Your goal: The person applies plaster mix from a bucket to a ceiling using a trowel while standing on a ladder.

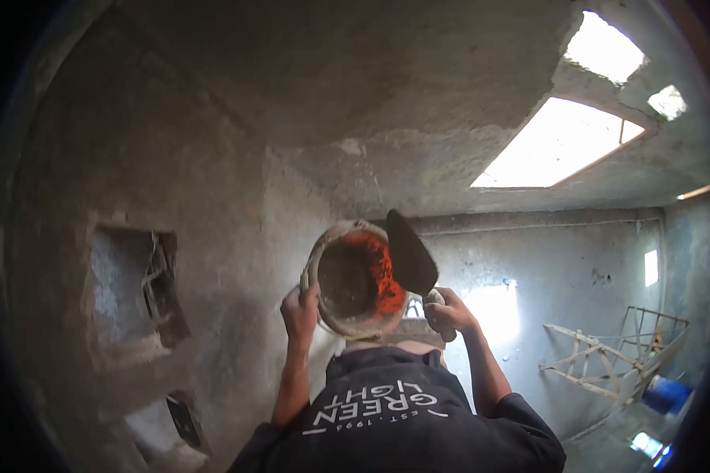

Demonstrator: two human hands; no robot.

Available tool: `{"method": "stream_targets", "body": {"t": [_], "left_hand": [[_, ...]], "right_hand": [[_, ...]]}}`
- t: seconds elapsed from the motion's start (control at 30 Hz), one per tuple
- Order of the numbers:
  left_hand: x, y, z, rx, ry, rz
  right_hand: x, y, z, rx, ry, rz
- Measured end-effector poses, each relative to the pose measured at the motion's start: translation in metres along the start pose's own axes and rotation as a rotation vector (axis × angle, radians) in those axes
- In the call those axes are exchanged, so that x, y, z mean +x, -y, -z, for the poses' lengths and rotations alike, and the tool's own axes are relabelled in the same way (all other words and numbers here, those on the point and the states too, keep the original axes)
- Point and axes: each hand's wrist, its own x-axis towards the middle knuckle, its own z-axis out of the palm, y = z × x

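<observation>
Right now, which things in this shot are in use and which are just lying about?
In use:
- orange bucket with grey mortar inside, left hand on its rim
- trowel, held by the right hand, blade beside the bucket

Lying about:
- wooden frame leaning at the far wall
- blue container near it
- wall recess, untouched
</observation>
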Motion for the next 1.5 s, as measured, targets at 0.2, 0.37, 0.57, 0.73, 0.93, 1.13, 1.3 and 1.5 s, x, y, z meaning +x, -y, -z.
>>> {"method": "stream_targets", "body": {"t": [0.2,0.37,0.57,0.73,0.93,1.13,1.3,1.5], "left_hand": [[-0.020,-0.008,-0.001,0.009,-0.009,-0.040],[-0.023,0.000,-0.002,0.078,-0.051,-0.141],[-0.037,-0.015,-0.001,0.163,0.005,-0.235],[-0.046,-0.043,0.004,0.286,0.057,-0.318],[-0.042,-0.046,0.006,0.318,0.062,-0.440],[-0.045,-0.073,-0.006,0.358,0.080,-0.524],[-0.049,-0.095,-0.014,0.380,0.081,-0.636],[-0.050,-0.104,-0.029,0.422,0.155,-0.694]], "right_hand": [[-0.049,0.003,-0.024,-0.692,-0.107,-0.138],[-0.063,0.000,-0.023,-0.950,-0.121,-0.179],[-0.048,0.008,-0.013,-0.827,-0.189,-0.122],[-0.010,0.019,-0.021,-0.818,-0.175,-0.298],[0.003,-0.004,-0.001,-1.280,-0.226,-0.117],[0.001,0.005,0.000,-1.324,-0.141,0.072],[0.005,0.002,-0.010,-1.296,-0.024,0.078],[0.028,-0.046,-0.005,-1.211,0.105,0.322]]}}
